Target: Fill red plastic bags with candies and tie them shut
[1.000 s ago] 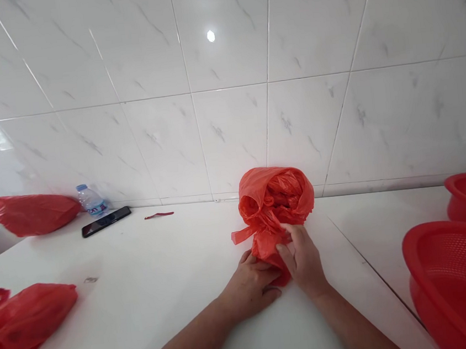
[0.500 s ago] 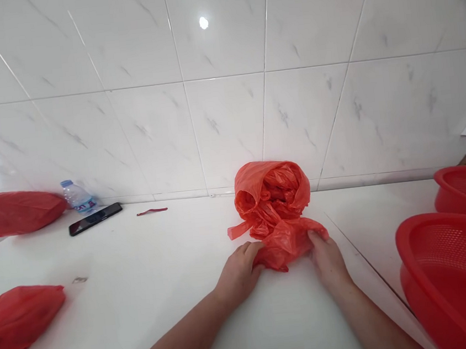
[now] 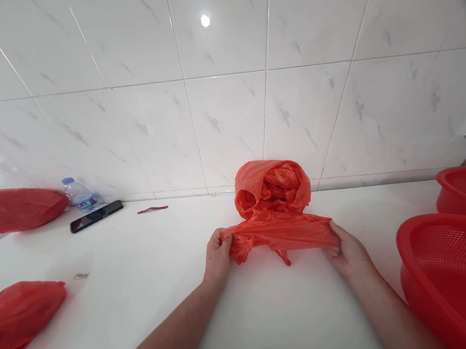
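Observation:
A single red plastic bag (image 3: 283,232) is stretched flat between my two hands just above the white counter (image 3: 151,272). My left hand (image 3: 216,256) pinches its left end and my right hand (image 3: 348,251) pinches its right end. Right behind it, against the tiled wall, sits a rolled bundle of red plastic bags (image 3: 268,186) with its open end facing me.
Two red colander baskets (image 3: 455,273) stand at the right edge. A filled red bag (image 3: 17,316) lies at the near left and another red bag (image 3: 15,207) at the far left. Beside that one are a water bottle (image 3: 78,194), a black phone (image 3: 96,216) and a red twist tie (image 3: 152,209).
My hands have moved apart, pulling one bag out of the crumpled mass and spreading it wide. The view has shifted slightly to the right.

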`<state>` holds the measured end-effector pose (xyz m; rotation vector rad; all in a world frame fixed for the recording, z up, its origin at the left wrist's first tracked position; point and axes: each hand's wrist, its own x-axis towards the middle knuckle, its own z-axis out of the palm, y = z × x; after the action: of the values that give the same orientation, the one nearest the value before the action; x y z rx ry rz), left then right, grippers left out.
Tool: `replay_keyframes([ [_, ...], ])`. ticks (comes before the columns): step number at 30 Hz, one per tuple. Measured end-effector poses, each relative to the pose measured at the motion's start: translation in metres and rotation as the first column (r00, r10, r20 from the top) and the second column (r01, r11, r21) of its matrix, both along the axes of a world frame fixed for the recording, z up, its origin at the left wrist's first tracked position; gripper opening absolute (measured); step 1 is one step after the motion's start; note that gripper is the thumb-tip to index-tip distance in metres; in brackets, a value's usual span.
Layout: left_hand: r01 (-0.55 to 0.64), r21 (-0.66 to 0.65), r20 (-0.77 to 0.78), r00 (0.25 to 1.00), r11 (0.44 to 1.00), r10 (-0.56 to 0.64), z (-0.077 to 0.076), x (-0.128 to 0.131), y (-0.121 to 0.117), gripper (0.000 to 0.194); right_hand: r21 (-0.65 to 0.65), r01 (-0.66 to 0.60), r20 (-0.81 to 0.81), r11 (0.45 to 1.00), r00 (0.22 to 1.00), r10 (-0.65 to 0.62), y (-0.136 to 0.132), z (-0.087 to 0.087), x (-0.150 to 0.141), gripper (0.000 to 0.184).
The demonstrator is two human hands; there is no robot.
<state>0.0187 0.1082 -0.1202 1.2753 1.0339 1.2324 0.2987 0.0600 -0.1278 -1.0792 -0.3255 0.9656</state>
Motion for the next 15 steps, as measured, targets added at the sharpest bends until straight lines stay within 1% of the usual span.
replay_keyframes([
  [2,0.014,-0.037,0.053,0.998,0.999,-0.012,0.0,0.001,0.0,0.02,0.011,0.036,0.06,0.999,0.997,-0.037,0.0,-0.003,-0.005,0.029],
  [3,0.02,-0.053,0.077,0.997,0.998,-0.016,-0.001,0.002,0.0,0.021,-0.011,0.079,0.146,0.997,0.986,-0.077,0.0,-0.004,-0.009,0.032],
  [4,0.025,-0.067,0.097,0.995,0.997,-0.018,-0.001,0.002,0.0,0.022,-0.052,0.137,0.277,0.989,0.954,-0.117,-0.001,-0.004,-0.014,0.036],
  [5,0.029,-0.079,0.114,0.993,0.996,-0.019,-0.001,0.003,0.0,0.022,-0.095,0.204,0.439,0.974,0.887,-0.143,-0.001,-0.004,-0.018,0.04],
  [6,0.032,-0.09,0.128,0.992,0.995,-0.02,-0.002,0.003,0.0,0.021,-0.118,0.275,0.603,0.954,0.783,-0.151,-0.002,-0.003,-0.023,0.043],
  [7,0.034,-0.098,0.138,0.99,0.995,-0.021,-0.002,0.004,0.0,0.02,-0.104,0.333,0.748,0.937,0.648,-0.147,-0.004,-0.001,-0.027,0.046],
  [8,0.037,-0.104,0.146,0.989,0.994,-0.021,-0.002,0.004,0.0,0.018,-0.047,0.364,0.857,0.93,0.494,-0.15,-0.005,0.002,-0.032,0.048],
  [10,0.044,-0.113,0.157,0.987,0.993,-0.026,-0.001,0.004,0.0,0.015,0.141,0.325,0.957,0.935,0.196,-0.213,-0.007,0.008,-0.039,0.046],
  [11,0.05,-0.117,0.159,0.987,0.992,-0.031,-0.001,0.004,0.0,0.014,0.225,0.281,0.967,0.933,0.055,-0.249,-0.009,0.011,-0.043,0.042],
  [12,0.055,-0.119,0.161,0.986,0.991,-0.036,-0.001,0.004,0.0,0.013,0.278,0.229,0.961,0.933,-0.064,-0.271,-0.011,0.014,-0.047,0.037],
  [13,0.059,-0.121,0.161,0.986,0.991,-0.039,0.0,0.004,-0.001,0.012,0.3,0.177,0.95,0.937,-0.15,-0.275,-0.013,0.016,-0.053,0.032],
  [14,0.061,-0.121,0.161,0.986,0.991,-0.041,0.0,0.004,-0.001,0.012,0.297,0.131,0.943,0.946,-0.197,-0.268,-0.016,0.016,-0.059,0.026],
  [15,0.061,-0.121,0.162,0.986,0.991,-0.041,0.0,0.004,-0.001,0.011,0.279,0.083,0.944,0.957,-0.21,-0.256,-0.019,0.016,-0.066,0.022],
])
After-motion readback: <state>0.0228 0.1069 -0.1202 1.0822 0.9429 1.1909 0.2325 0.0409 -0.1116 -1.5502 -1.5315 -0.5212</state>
